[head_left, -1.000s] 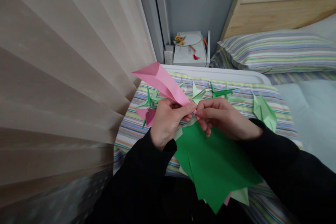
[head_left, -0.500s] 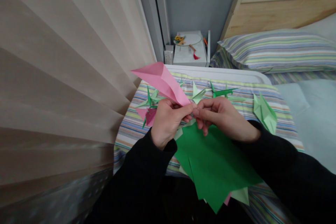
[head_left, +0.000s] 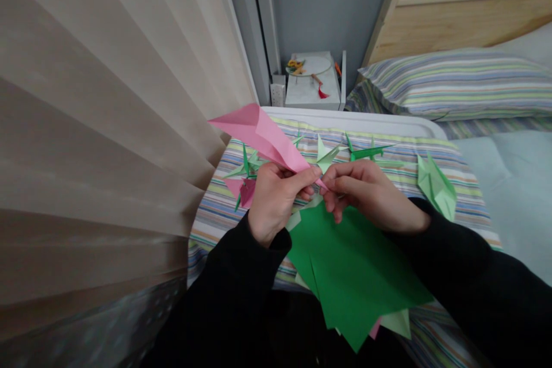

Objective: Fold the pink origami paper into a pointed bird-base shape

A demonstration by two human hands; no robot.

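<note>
A pleated beige curtain point(head_left: 107, 109) fills the left side of the frame beside you, and your black sleeves point(head_left: 466, 259) reach in from the bottom and the lower right. A striped cloth point(head_left: 215, 215) covers the white-edged table point(head_left: 379, 122) in the center. A wooden headboard point(head_left: 466, 17) stands at the upper right, behind a striped pillow point(head_left: 457, 83). Dark green sheets point(head_left: 357, 270) of paper lie fanned out below your hands at lower center, with light green and pink corners showing beneath their bottom edge.

Your right hand point(head_left: 366, 192), at center, is closed in a pinch, thumb and fingertips on the narrow tip of the folded pink paper point(head_left: 276, 141). Your left hand point(head_left: 276, 195), just beside it, grips that paper near the same end; its wide, open part slants toward the upper left, above the cloth. A white nightstand point(head_left: 313, 95) at top center holds a round hoop point(head_left: 317, 65). Light green folded paper point(head_left: 437, 187) sits at the cloth's right; a dark green folded piece point(head_left: 366, 153) rests beyond your right hand. Smallest is a red tassel point(head_left: 322, 94) on the nightstand.
</note>
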